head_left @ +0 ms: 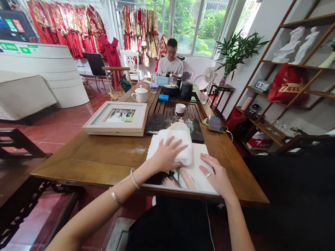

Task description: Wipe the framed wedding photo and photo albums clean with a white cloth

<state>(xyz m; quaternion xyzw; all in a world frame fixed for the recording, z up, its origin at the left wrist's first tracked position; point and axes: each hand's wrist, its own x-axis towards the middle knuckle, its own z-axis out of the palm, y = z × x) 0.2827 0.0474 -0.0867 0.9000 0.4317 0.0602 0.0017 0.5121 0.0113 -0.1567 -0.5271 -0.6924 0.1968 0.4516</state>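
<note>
My left hand [166, 154] lies with spread fingers on a folded white towel [188, 156]. Beneath the towel is a flat photo panel [196, 176], mostly white, with part of a printed figure showing at its lower left. The towel hides much of the print. My right hand [215, 174], a ring on one finger, rests open near the panel's right edge with its fingers stretched forward. Just beyond the towel lies a dark board with a floral pattern [197, 129], and a pale rounded item on it is partly covered by the towel.
Framed photos [118, 117] lie on the wooden table [107, 162] at left, near a lidded white cup [140, 93]. A slatted tea tray [164, 107] bears a white teacup [180, 109]. A phone [216, 124] lies at right. Another person [171, 63] sits at the far end.
</note>
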